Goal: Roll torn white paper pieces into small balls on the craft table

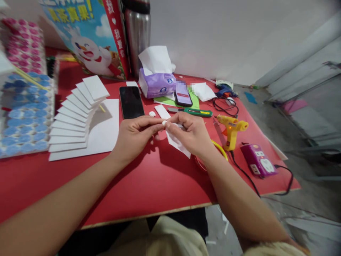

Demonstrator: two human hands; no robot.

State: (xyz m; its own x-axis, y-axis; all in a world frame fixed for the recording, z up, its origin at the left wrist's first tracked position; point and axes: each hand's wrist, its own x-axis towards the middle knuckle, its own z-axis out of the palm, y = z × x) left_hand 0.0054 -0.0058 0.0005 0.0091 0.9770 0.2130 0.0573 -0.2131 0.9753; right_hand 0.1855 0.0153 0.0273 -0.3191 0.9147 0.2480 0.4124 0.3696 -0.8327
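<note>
Both of my hands meet over the red table [149, 181], pinching a small white piece [164, 122] between the fingertips. My left hand [135, 133] comes in from the left with its fingers closed on the piece. From the other side, my right hand [188, 131] grips it between thumb and forefinger. Beneath the right hand lies a white sheet [174, 142], partly covered. Just beyond the fingers are a small white round piece [152, 113], a white strip [162, 111] and a green utility knife [198, 112].
Stepped white boards [71, 117] fan out at left, beside trays of blue [26, 113] and pink [25, 44] pieces. Behind are phones [131, 102], purple tissues [157, 83] and a steel flask [137, 35]. At right, a yellow glue gun [231, 129] is cabled near a purple power box [258, 160].
</note>
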